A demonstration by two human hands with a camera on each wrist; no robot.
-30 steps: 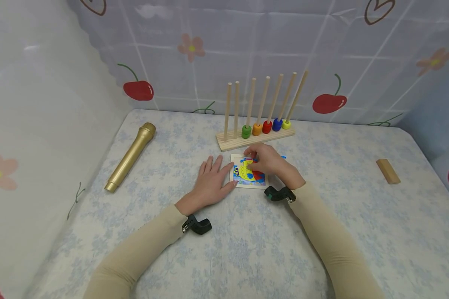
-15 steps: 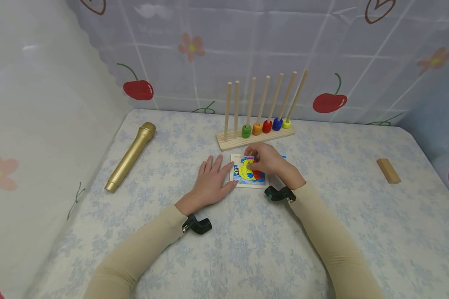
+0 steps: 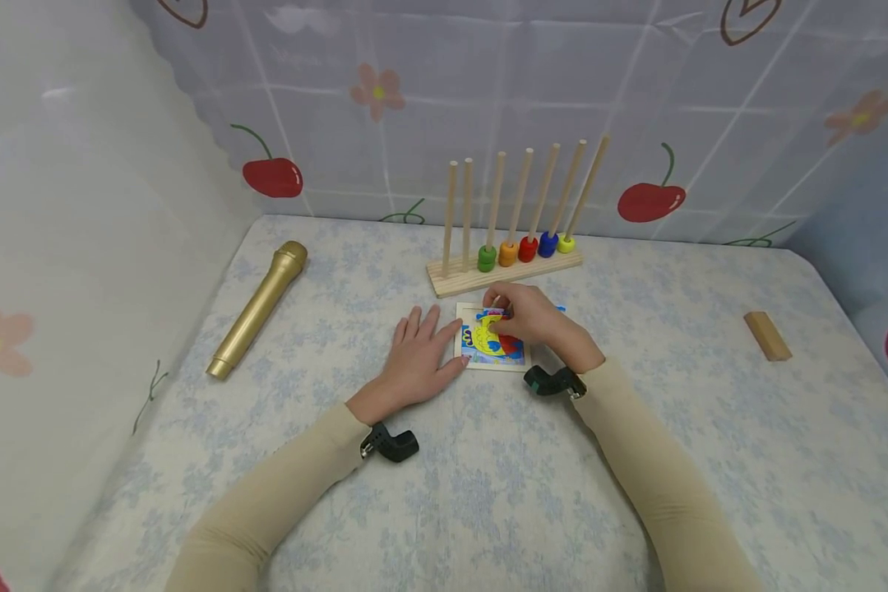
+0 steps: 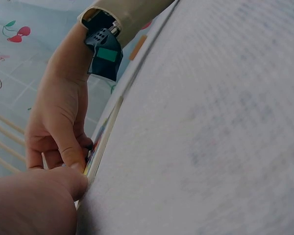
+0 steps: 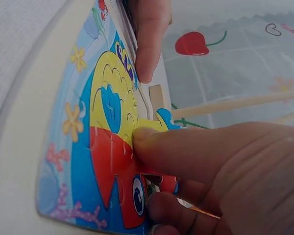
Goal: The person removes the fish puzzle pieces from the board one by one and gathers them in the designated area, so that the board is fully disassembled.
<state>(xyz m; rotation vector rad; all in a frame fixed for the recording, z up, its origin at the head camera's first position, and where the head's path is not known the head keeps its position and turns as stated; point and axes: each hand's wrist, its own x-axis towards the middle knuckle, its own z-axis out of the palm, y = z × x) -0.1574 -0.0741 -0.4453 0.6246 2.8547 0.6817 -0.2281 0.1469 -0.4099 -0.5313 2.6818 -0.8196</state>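
Note:
A wooden jigsaw puzzle [image 3: 492,356] with a yellow and red fish picture lies on the table in a pale frame. My right hand [image 3: 529,316] is over its upper right part. In the right wrist view, thumb and curled fingers pinch a yellow and blue puzzle piece [image 5: 154,124] at the far side of the picture. The fingers hide much of this piece. My left hand [image 3: 418,362] lies with spread, straight fingers at the left edge of the puzzle, index and thumb tips touching the frame.
Behind the puzzle stands a wooden peg rack [image 3: 455,284] with upright rods and coloured beads. A gold microphone [image 3: 257,312] lies at the left. A small wooden block [image 3: 767,335] lies at the right. A blue bit [image 3: 560,309] shows beyond my right wrist.

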